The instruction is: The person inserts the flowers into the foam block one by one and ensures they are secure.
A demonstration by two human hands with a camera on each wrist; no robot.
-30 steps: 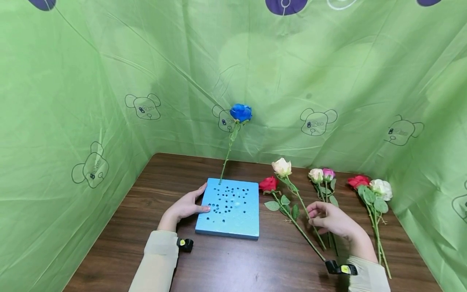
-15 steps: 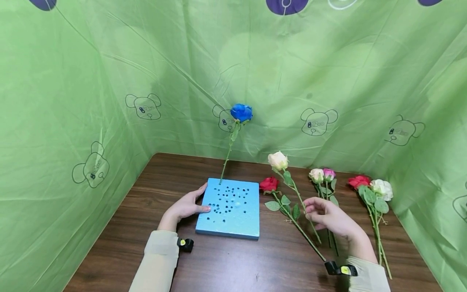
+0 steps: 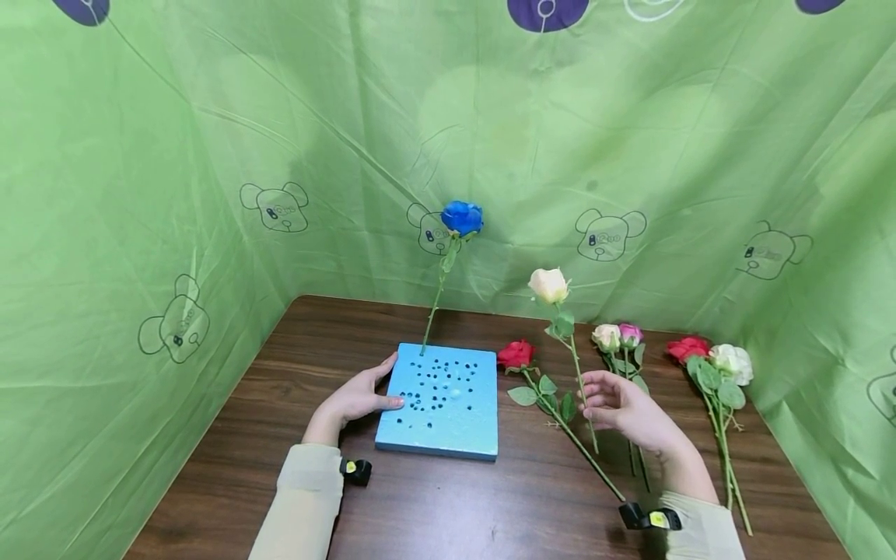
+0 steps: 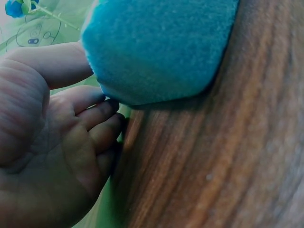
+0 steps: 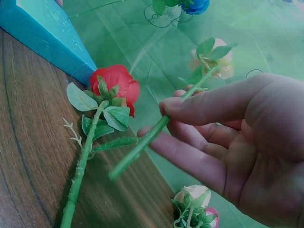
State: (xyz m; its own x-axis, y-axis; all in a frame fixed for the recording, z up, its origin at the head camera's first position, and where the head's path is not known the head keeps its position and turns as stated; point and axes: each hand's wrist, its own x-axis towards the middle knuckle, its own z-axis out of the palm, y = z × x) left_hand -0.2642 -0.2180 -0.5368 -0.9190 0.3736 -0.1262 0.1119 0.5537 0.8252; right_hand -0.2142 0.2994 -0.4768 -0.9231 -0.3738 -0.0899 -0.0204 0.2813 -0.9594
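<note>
A blue foam block (image 3: pixel 442 424) full of small holes lies on the table. My left hand (image 3: pixel 358 395) grips its left edge, thumb on top and fingertips at the side, close to the tabletop in the left wrist view. A blue rose (image 3: pixel 462 219) stands with its stem in a hole near the block's back edge. My right hand (image 3: pixel 626 406) pinches the green stem of a cream rose (image 3: pixel 549 286) between thumb and fingers. The rose is nearly upright, its bloom raised and its cut stem end (image 5: pixel 116 173) pointing down.
A red rose (image 3: pixel 516 354) lies between the block and my right hand. Behind that hand lie a pale rose (image 3: pixel 606 337) and a pink rose (image 3: pixel 631 334). Farther right are another red rose (image 3: pixel 689 348) and a white rose (image 3: pixel 732 364). A green curtain (image 3: pixel 364 155) borders the table.
My right hand has lifted the cream rose and shifted slightly left. The stem has swung more upright and the bloom is higher. My left hand and the block have stayed in place.
</note>
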